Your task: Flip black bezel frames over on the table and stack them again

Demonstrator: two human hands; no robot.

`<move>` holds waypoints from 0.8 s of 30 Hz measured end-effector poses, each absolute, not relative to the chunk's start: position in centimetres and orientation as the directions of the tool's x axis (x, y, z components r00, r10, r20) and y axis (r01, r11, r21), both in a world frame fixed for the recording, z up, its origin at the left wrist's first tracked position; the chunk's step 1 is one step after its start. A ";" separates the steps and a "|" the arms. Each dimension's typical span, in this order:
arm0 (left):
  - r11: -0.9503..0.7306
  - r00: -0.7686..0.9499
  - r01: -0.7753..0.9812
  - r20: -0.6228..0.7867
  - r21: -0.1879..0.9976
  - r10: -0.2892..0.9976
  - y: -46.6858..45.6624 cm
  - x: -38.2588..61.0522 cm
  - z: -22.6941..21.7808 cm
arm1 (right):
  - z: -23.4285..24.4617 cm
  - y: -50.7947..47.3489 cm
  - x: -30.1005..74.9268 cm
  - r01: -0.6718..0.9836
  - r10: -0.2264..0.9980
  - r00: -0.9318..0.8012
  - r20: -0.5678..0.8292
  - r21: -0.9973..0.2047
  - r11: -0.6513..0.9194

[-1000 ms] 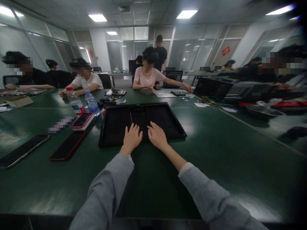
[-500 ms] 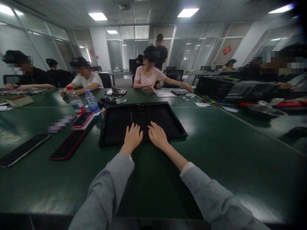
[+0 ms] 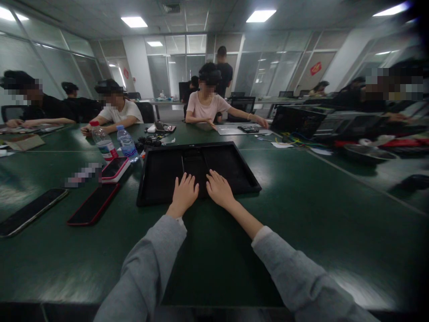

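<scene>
A black, shallow rectangular frame with a raised rim, looking like a monitor housing (image 3: pixel 160 172), lies flat on the green table (image 3: pixel 208 268). Over its near edge, left of the middle, rests my left hand (image 3: pixel 184 191), palm down with the fingers stretched forward. My right hand (image 3: pixel 219 190) lies the same way just to the right, fingers extended and a small gap between the two hands. Neither hand holds anything. My palms and the part of the near rim beneath them are hidden.
Left of the frame lie a red-edged phone (image 3: pixel 94 205), a pink-and-white cased phone (image 3: pixel 115 169) and a dark phone (image 3: pixel 33 211). Two bottles (image 3: pixel 127 143) stand behind them. A metal bowl (image 3: pixel 370 154) sits at right. Across the table, a person in pink (image 3: pixel 208 107) reaches toward electronic parts.
The whole view has shifted very slightly. Both hands stay in place on the black frame, and nothing has been picked up or let go.
</scene>
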State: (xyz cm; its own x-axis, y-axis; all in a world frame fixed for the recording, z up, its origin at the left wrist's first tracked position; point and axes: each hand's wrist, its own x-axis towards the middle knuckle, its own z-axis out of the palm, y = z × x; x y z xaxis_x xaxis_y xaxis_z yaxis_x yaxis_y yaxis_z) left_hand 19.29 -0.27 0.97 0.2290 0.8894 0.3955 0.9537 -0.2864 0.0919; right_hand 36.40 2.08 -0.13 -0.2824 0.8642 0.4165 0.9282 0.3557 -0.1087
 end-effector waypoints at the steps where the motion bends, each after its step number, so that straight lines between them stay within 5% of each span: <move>1: -0.285 0.229 0.954 0.396 0.089 0.889 -0.3 19.3 1.0 | -0.1 2.0 36.4 0.930 0.866 -0.282 0.412 -0.105 0.353; 24: -0.231 0.173 0.966 0.369 0.117 0.913 -1.2 19.0 1.2 | 0.5 1.7 36.2 0.947 0.919 -0.234 0.318 -0.141 0.290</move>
State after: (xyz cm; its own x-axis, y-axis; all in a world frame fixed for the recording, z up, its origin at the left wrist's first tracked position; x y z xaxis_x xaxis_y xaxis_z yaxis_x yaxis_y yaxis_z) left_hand 19.04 -1.17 1.15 0.1733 0.9131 0.3692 0.9660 -0.2306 0.1170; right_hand 36.21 1.73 0.54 -0.2340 0.9189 0.3175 0.9467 0.2897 -0.1407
